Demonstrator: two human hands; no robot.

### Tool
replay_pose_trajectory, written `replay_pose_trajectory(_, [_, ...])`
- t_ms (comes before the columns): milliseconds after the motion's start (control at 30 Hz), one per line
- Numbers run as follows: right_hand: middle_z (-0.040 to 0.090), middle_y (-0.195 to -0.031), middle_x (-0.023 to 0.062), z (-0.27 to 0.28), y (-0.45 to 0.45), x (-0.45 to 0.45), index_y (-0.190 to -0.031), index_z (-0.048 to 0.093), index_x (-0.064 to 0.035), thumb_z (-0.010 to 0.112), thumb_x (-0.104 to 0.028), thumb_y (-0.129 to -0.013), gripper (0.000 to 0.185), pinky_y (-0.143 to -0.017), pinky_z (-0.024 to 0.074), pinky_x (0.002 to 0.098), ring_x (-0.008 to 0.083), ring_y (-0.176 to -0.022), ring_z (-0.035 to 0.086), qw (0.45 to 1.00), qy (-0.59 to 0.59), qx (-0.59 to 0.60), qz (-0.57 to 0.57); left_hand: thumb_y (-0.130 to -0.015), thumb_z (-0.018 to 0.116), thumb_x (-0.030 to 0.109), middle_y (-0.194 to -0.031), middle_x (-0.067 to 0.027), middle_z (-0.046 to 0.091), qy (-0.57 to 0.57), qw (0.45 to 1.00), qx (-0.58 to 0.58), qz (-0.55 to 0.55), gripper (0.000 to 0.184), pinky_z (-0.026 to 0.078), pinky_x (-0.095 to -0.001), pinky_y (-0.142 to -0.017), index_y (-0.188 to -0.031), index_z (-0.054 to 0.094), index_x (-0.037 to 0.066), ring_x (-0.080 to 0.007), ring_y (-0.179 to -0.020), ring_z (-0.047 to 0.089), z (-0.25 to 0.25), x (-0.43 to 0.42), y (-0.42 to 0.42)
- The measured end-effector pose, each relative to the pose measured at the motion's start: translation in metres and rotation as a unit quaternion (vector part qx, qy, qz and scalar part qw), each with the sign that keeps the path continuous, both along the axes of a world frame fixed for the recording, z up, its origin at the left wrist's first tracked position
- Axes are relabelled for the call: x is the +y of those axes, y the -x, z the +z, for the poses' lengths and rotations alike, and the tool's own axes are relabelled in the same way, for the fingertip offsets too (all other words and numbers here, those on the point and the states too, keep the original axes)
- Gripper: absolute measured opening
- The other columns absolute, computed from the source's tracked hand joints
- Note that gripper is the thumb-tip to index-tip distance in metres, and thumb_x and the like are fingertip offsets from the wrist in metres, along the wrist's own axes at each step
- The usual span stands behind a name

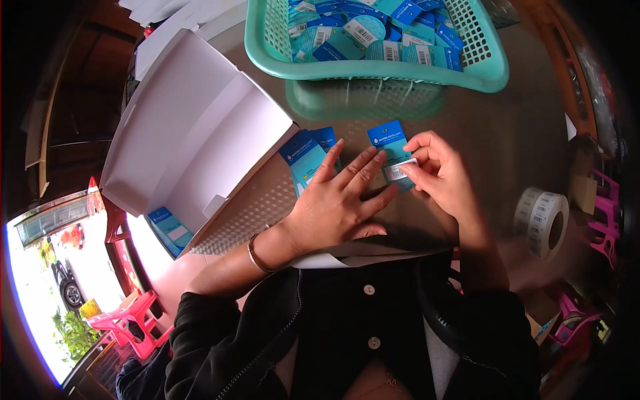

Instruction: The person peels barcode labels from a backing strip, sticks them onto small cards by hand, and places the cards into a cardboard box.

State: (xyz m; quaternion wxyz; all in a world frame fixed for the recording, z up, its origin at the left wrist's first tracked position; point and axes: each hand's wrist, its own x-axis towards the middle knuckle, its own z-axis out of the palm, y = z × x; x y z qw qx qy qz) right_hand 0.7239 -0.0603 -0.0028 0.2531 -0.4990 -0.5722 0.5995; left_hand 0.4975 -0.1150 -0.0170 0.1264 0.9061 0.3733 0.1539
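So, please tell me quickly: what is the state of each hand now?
Left hand: open, fingers spread, at the blue card.
Right hand: fingers curled, thumb at the white label; closed grip or only pressing, I cannot tell.

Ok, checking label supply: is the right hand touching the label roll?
No, the right hand is at a blue card, away from the roll.

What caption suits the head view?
Right hand holding white rectangular barcode label over blue-and-teal card, left hand alongside.

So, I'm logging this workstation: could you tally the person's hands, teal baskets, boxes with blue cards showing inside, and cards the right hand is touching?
Left hand and right hand: 2
Teal basket: 1
Card-holding box: 1
Touched card: 1
Total: 5
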Motion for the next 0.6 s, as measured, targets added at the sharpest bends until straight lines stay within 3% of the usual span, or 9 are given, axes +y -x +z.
replay_pose_trajectory(500, [0.061,-0.079,-0.0006,-0.0079,-0.0002,-0.0018,-0.099,0.052,-0.0059,0.067,0.000,-0.088,0.020,-0.050,0.0382,0.0167,0.0000,-0.060,0.050,0.999,-0.041,-0.023,0.010,-0.085,0.058,0.060,-0.151,-0.0209,0.037,-0.005,1.000,0.001,0.002,0.059,0.025,-0.0651,-0.111,-0.130,0.059,0.023,-0.0343,-0.139,0.040,0.0002,0.0002,-0.0005])
replay_pose_trajectory(600, [0.064,-0.075,0.0023,-0.0071,0.0003,-0.0012,-0.097,0.056,-0.0016,0.071,0.000,-0.084,0.020,-0.055,0.0436,0.0203,0.0028,-0.061,0.056,0.999,-0.036,-0.024,-0.007,-0.085,0.058,0.060,-0.151,-0.0209,0.037,-0.004,1.000,-0.001,0.002,0.059,0.025,-0.0654,-0.110,-0.131,0.059,0.023,-0.0343,-0.139,0.040,-0.0001,-0.0002,-0.0008])
